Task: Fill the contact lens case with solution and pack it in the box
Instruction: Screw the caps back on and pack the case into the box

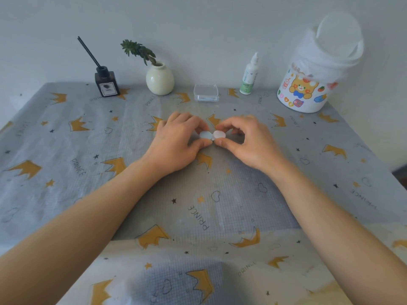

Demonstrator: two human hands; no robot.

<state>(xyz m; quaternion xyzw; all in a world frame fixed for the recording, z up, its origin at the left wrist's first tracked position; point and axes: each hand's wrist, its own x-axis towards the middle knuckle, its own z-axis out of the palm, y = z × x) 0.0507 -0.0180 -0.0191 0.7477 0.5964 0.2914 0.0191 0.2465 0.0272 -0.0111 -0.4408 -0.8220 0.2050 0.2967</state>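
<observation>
A small contact lens case [211, 135] with a pale blue cap on the left and a pale pink cap on the right lies at the table's middle. My left hand [176, 142] pinches the blue side between thumb and fingers. My right hand [248, 139] pinches the pink side the same way. Both caps look closed. A clear plastic box [206, 92] stands behind the hands near the wall, its lid down. The white solution bottle [249, 75] with a green label and pointed nozzle stands upright to the box's right.
A grey cloth with yellow crowns [110, 164] covers the table. Along the back stand a reed diffuser [107, 83], a white vase with a plant [160, 80] and a white sticker-covered bin [308, 89] lined with a bag. The table's right edge [387, 170] drops off.
</observation>
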